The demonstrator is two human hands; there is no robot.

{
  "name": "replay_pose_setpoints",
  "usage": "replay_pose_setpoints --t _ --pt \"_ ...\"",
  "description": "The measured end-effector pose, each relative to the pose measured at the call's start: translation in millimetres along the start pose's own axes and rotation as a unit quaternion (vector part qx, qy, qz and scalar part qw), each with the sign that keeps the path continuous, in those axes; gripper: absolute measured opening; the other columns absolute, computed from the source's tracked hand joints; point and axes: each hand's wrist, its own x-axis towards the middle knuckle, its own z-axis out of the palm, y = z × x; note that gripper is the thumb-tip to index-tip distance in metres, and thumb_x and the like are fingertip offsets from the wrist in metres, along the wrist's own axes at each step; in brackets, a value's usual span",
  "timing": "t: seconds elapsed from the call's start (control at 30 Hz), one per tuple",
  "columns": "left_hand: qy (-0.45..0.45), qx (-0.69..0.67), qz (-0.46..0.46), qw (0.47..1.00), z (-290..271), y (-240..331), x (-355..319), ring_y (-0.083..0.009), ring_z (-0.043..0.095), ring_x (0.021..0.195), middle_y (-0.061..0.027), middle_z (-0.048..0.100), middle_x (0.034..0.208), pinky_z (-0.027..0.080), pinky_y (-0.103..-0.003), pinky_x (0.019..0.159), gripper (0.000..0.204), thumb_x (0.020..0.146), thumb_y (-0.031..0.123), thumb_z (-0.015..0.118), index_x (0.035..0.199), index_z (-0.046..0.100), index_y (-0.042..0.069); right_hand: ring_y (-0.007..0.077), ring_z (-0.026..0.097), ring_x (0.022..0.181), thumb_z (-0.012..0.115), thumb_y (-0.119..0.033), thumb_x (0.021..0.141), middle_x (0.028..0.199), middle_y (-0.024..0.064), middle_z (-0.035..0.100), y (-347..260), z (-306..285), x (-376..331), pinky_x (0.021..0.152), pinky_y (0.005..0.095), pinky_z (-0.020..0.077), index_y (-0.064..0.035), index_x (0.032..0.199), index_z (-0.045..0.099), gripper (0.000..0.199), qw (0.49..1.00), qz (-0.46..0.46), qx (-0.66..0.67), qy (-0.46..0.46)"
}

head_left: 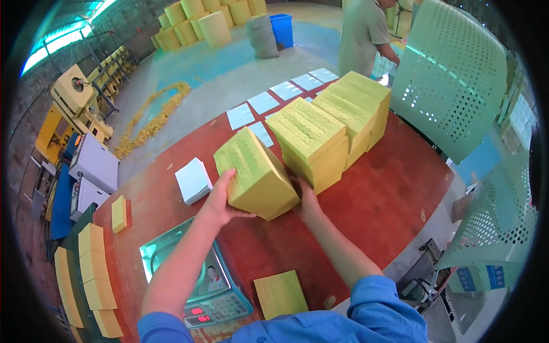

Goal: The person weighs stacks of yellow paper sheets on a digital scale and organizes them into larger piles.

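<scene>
Between my two hands is a thick square stack of yellow paper (260, 186), tilted, with wavy embossed bands across its top. My left hand (220, 200) grips its near left side, thumb up along the edge. My right hand (306, 197) is closed against its right side, the fingers partly hidden behind it. Just right of it stand more yellow paper stacks (320, 166) in a row running to the far right. Whether the held stack touches the table is hidden. Under my left forearm sits a digital scale (226, 303) with a lit red display.
The red table (366, 228) carries a white paper pile (193, 180), blue-white sheets (263, 103) along its far edge, and a thin yellow pad (280, 294) near me. Small yellow stacks (94, 257) line the left. A perforated green chair (446, 80) and another person (360, 40) are at far right.
</scene>
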Motion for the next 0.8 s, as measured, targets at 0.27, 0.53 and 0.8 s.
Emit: replay_pose_setpoints --t 0.27,0.53,0.8 --pt "-0.014 0.057 -0.003 0.998 28 1 21 -0.0371 0.053 0.124 -0.0119 0.052 0.137 0.053 -0.065 0.082 0.066 0.092 0.06 0.049 0.143 0.043 0.018 0.0266 0.046 0.132 0.046 -0.029 0.103 0.146 0.0124 0.045 11 -24 -58 0.112 0.0426 0.0336 -0.0003 0.144 0.038 0.05 0.994 -0.097 -0.016 0.055" --pt "0.035 0.083 0.013 0.996 38 -19 39 -0.0358 0.053 0.124 -0.0098 0.051 0.14 0.048 -0.065 0.091 0.073 0.089 0.066 0.05 0.145 0.041 0.02 0.0287 0.046 0.133 0.049 -0.012 0.1 0.144 0.0165 0.045 29 -29 -95 0.109 0.0415 0.0383 0.0022 0.145 0.038 0.049 0.981 -0.091 -0.169 0.003" --pt "0.032 0.24 0.403 0.883 16 -60 -75 -0.0317 0.032 0.144 -0.0251 0.03 0.155 0.027 -0.04 0.117 0.086 0.094 0.04 0.062 0.154 0.018 -0.002 0.0299 0.064 0.103 0.049 -0.012 0.097 0.12 0.0178 0.062 34 -64 -199 0.089 0.0385 0.0516 0.003 0.127 0.054 0.034 0.983 -0.049 -0.174 -0.013"
